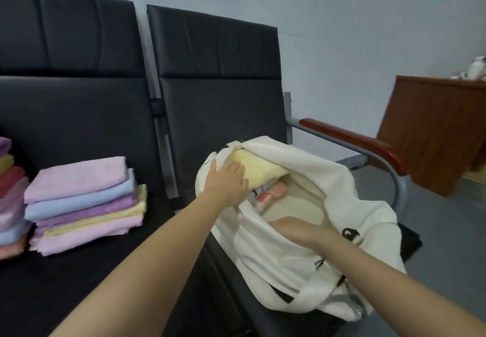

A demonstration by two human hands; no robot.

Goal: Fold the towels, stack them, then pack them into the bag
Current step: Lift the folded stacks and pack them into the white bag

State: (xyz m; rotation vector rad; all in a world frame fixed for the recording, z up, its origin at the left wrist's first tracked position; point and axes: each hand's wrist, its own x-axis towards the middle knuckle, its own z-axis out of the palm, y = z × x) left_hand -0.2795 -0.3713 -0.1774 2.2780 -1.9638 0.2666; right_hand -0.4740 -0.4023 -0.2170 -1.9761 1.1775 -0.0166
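A white fabric bag [297, 255] lies open on the right black seat. Inside it sits a folded yellow towel [259, 169] on top of other folded towels, one orange [271, 196]. My left hand [227, 181] lies flat on the yellow towel's left end, fingers straight. My right hand [294, 230] grips the bag's near rim, its fingertips hidden inside. A stack of several folded towels [84, 202], pink on top, rests on the left seat. Another coloured stack [10, 194] is cut off at the left edge.
The row of black padded seats [218, 100] has a metal frame with a wooden armrest [355, 142] just right of the bag. A brown wooden cabinet [434, 131] stands at the far right against the grey wall.
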